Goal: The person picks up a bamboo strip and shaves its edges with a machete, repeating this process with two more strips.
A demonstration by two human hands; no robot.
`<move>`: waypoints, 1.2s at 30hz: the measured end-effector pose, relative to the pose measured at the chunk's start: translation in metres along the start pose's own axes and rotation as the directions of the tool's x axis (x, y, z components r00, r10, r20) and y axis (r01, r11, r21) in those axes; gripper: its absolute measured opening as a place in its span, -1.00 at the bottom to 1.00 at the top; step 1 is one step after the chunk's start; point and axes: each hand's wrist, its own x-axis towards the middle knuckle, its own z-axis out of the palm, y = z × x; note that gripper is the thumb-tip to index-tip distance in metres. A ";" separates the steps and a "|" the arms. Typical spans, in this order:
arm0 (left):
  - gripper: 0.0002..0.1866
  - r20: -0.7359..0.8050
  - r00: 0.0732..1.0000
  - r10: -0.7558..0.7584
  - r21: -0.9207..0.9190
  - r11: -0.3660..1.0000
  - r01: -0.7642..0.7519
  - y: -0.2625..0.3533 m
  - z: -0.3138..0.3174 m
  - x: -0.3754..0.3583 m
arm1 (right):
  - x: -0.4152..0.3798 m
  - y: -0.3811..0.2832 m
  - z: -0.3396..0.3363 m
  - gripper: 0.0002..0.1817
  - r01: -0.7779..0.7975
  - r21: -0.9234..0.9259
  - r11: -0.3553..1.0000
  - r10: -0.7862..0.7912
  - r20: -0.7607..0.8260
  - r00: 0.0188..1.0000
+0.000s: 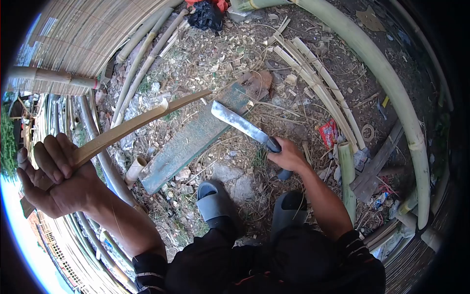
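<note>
My left hand (58,176) is raised at the left, its fingers wrapped round a long bamboo strip (127,126). The strip slants up and away to the right, with a small curled shaving (164,105) standing on it near the middle. My right hand (284,156) grips the dark handle of a machete (240,122), whose broad blade points up and left. The blade and the strip are apart. Below both lies a worn greenish plank (191,142), its far end on a brown wooden block (259,84).
Split bamboo strips (318,83) lie beyond the plank to the right. A thick green bamboo pole (391,78) curves along the right side. Bamboo poles (142,68) and a slatted screen (73,39) are at the left. Shavings litter the ground around my sandals (215,201).
</note>
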 end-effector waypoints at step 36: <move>-0.53 -0.058 0.932 0.358 0.435 0.849 -0.300 0.000 0.081 -0.057 | -0.047 -0.153 -0.017 -0.39 0.534 0.222 0.816 -0.497 -0.201 0.844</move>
